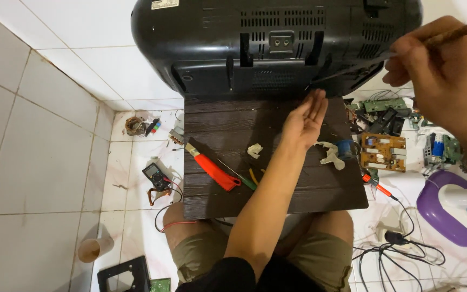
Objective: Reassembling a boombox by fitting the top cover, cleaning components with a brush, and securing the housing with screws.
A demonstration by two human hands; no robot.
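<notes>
Open palm under the set, screwdriver poised at its right flank.

The left hand (pixel 306 120) lies palm-up and empty, fingers slack, on the dark wooden board (pixel 277 186), just below the back shell of the black television (pixel 277 46). The right hand (pixel 449 70) is clenched round a red-handled screwdriver (pixel 406 47), whose long shaft runs down and leftward from the grip, tip reaching the casing's lower right edge. So the casing lies left of that grip, and the right hand is the nearer one to that spot. A red-handled brush (pixel 212 168) rests on the board well left of the open palm; a brown circuit board (pixel 382 152) sits on the floor to the right.
</notes>
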